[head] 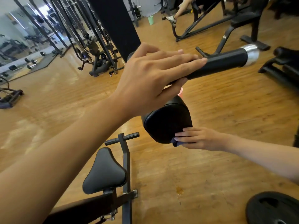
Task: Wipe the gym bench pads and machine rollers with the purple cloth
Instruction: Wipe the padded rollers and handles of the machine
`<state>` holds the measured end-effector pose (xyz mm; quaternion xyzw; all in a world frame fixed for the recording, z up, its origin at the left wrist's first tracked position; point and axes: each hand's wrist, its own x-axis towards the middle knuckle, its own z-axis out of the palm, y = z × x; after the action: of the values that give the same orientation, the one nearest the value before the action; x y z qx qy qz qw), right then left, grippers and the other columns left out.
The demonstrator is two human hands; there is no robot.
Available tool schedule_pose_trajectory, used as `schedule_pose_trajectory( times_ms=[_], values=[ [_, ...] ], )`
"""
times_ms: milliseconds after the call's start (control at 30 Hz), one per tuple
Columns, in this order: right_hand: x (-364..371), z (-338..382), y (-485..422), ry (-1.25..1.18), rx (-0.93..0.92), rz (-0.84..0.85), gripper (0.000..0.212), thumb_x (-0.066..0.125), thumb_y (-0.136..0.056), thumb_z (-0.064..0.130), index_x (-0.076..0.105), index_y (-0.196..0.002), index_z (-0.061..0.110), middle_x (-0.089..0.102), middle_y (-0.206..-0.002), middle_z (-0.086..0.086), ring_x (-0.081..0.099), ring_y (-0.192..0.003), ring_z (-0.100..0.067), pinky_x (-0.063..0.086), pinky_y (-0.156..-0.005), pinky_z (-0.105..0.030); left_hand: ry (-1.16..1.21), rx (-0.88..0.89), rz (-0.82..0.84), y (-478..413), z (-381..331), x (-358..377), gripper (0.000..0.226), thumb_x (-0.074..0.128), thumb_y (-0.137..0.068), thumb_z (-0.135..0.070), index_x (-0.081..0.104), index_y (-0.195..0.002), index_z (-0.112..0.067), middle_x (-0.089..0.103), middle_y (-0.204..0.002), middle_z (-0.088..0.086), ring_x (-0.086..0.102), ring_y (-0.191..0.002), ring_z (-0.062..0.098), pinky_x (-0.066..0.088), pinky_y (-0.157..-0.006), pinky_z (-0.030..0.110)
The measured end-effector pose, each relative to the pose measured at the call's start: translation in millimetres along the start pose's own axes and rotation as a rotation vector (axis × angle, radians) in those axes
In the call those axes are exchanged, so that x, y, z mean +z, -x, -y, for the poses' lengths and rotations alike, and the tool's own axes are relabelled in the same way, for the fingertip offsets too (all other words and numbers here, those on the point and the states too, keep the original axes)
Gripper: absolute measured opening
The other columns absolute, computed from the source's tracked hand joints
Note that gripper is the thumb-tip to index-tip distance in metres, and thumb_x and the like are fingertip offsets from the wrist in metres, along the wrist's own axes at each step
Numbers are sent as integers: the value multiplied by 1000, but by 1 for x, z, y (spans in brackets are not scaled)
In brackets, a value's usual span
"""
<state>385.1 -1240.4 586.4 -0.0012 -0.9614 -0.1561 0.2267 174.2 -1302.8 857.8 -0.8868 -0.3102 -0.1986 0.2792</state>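
Wiping roller pad (pixel 168 123); my right grip (pixel 199 139), fingers flat, presses purple cloth (pixel 176 143); left grip (pixel 150 75) clasps bar (pixel 226 62) above pad; next, I reckon, sweep round.

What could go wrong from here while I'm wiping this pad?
1. Only a small bunch of the purple cloth shows where the right hand presses it on the round pad's lower edge; it could slip out.
2. The left hand holds the roller loosely, so it might swing.
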Motion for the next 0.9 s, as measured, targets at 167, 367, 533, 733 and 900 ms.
schedule_pose_trajectory(
  times_ms=[167, 367, 533, 733, 900],
  values=[
    [-49, -18, -42, -86, 206, -389, 18, 64, -100, -1, 78, -108, 4, 59, -142, -17, 52, -139, -33, 40, -117, -49, 1, 26, -7, -6, -2, 0, 37, 45, -112, -25, 59, -146, -22, 62, -145, -7, 58, -136, 14, 42, -99, 43],
    [4, -6, 3, -11, -13, -54, 18, 71, -97, 4, 72, -113, 10, 48, -156, -8, 44, -146, -21, 39, -118, -44, 6, 7, 9, 0, -2, 0, 37, 45, -112, -24, 59, -147, -22, 61, -146, -7, 57, -137, 13, 41, -101, 43],
    [-32, -22, -29, -55, 80, -243, 21, 64, -101, 3, 76, -118, 7, 55, -148, -13, 48, -143, -26, 41, -117, -45, 3, 23, 3, 4, 3, -2, 37, 45, -112, -24, 60, -145, -21, 62, -145, -7, 59, -134, 13, 42, -99, 44],
    [-1, -11, 3, -5, 26, -104, 16, 63, -102, 5, 78, -108, 8, 52, -151, -7, 47, -144, -22, 40, -118, -41, 7, 23, 15, 5, 0, -1, 37, 46, -111, -22, 61, -145, -21, 63, -144, -6, 60, -133, 13, 42, -99, 44],
    [-33, -30, -20, -35, -21, -134, 23, 58, -105, 5, 75, -120, 10, 49, -154, -13, 42, -147, -25, 40, -118, -43, -11, 55, 14, 7, 6, -4, 37, 47, -111, -20, 60, -145, -18, 64, -143, -3, 64, -127, 15, 43, -96, 44]
  ],
)
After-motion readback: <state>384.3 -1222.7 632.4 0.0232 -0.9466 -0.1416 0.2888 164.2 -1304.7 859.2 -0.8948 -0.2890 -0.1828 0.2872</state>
